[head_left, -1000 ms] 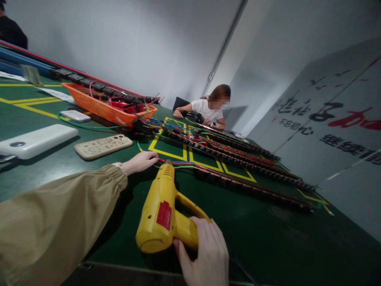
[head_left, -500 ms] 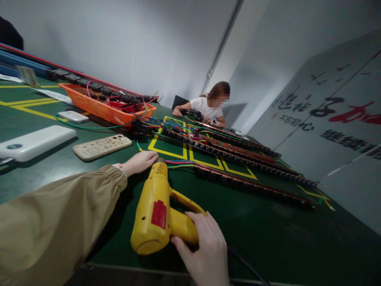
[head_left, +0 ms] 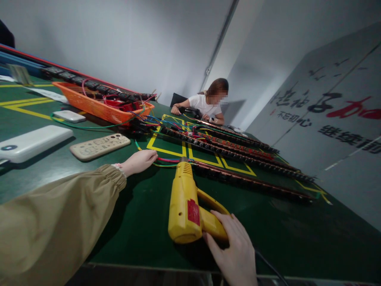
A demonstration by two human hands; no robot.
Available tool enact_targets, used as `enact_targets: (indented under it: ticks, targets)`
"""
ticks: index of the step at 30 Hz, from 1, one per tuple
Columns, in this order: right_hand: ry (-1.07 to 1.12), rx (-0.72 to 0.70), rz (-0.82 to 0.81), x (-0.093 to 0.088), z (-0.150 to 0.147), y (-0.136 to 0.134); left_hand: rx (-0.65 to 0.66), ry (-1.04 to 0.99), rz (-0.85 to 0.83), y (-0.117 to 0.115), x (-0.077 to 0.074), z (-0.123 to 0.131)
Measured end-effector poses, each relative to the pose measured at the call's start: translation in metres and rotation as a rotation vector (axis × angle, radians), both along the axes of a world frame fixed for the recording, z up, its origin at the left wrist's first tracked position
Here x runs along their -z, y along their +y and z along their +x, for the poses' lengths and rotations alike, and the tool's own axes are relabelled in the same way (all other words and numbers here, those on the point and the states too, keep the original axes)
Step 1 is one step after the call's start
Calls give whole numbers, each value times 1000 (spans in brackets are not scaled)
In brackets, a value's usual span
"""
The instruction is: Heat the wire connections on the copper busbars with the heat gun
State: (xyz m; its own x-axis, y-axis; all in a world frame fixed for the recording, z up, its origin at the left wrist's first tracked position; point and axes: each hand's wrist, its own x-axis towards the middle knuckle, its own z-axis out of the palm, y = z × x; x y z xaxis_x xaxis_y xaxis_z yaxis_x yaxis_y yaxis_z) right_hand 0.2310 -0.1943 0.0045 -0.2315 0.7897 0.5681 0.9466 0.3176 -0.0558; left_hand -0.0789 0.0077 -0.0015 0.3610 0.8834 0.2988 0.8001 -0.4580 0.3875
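Observation:
My right hand [head_left: 233, 248] grips the handle of a yellow heat gun [head_left: 187, 202] low over the green table [head_left: 143, 222]. Its nozzle points at the coloured wires [head_left: 168, 161] at the near end of a long dark power strip [head_left: 247, 182]. My left hand [head_left: 138, 162], in a tan sleeve, rests on the table and pinches those wires at their left end.
Several more long power strips [head_left: 226, 149] lie across yellow floor-tape marks. An orange basket [head_left: 98, 107] of wired parts, a beige phone [head_left: 99, 146], a white power bank [head_left: 32, 142] and a small white device [head_left: 69, 116] lie at left. Another person [head_left: 208, 105] works at the far end.
The heat gun has swung to the right in my right hand, its nozzle now at the strip's end rather than by my left hand. My left hand has stayed put.

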Motion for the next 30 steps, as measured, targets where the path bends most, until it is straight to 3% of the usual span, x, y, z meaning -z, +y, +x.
enact_targets:
  ticks: [15,24,30]
  targets:
    - [-11,17,21,5,1,-1,-19,-97,-35,2,2,0]
    - [173,117,-2,13,-36,-9,-14,-123,-33,3,3,-1]
    - [156,-24,33,10,-59,-8,-1,-115,-38,5,4,-1]
